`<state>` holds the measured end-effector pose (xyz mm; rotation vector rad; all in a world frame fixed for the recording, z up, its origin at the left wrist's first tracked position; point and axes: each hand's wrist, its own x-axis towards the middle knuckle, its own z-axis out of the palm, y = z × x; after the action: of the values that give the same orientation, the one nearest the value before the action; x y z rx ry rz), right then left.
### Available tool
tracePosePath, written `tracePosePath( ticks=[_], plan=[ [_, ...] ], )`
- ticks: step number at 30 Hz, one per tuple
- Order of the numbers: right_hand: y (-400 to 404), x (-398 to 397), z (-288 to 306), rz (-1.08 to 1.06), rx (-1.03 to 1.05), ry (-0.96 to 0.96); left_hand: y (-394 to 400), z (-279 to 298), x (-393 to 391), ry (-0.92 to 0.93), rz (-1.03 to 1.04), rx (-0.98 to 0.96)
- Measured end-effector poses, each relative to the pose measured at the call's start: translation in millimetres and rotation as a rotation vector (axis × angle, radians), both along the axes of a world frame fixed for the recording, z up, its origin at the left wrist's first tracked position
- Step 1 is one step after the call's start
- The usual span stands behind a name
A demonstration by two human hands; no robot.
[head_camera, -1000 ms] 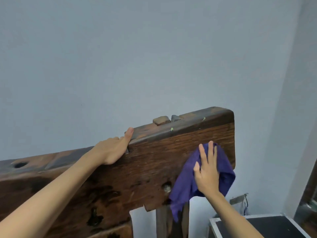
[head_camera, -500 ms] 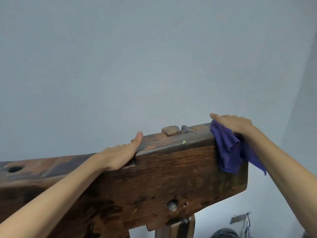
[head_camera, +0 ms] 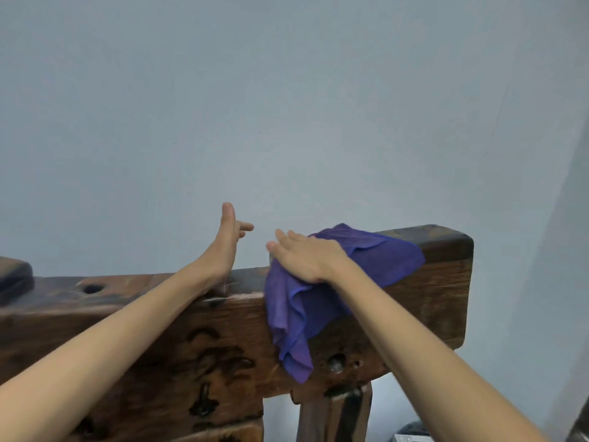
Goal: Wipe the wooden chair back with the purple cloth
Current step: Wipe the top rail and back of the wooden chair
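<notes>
The dark wooden chair back (head_camera: 430, 301) runs across the lower half of the view, its top edge rising toward the right end. The purple cloth (head_camera: 379, 260) is draped over that top edge and hangs down the front face. My right hand (head_camera: 309, 255) lies flat on the cloth, palm down, pressing it onto the top edge, fingers pointing left. My left hand (head_camera: 226, 240) is lifted off the wood just left of the cloth, fingers spread and pointing up, its wrist resting near the top edge.
A plain pale wall (head_camera: 287, 106) fills the space behind the chair back. A wooden post (head_camera: 334, 416) stands under the right end. A round hole (head_camera: 92, 288) sits in the top edge at left. A dark object shows at the bottom right corner.
My right hand slid the cloth left along the top edge from the right end. My left hand let go of the top edge and rose with fingers apart.
</notes>
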<state>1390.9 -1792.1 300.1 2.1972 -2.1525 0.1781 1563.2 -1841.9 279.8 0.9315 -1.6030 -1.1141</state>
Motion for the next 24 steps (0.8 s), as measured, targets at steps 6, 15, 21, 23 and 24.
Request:
tracePosePath(
  ticks=[6,15,21,23,24],
  plan=[
    [-15.0,111.0,-21.1,0.158,0.153,0.086,-7.0,22.2,66.5,-0.012,0.143,-0.251],
    [20.6,98.0,-24.1,0.221,-0.107,-0.076,-5.0,1.6,168.6,-0.767,0.135,-0.139],
    [27.2,109.1,-33.2,-0.149,-0.029,0.184,-10.8,-17.0,170.5,-0.876,0.083,-0.128],
    [16.3,108.6,-28.6,-0.112,0.023,0.183,-12.1,-18.3,170.3,-0.849,0.081,-0.164],
    [9.1,108.7,-24.2,-0.089,0.072,0.145,-12.4,-19.1,169.1,-0.845,0.078,-0.172]
  ],
)
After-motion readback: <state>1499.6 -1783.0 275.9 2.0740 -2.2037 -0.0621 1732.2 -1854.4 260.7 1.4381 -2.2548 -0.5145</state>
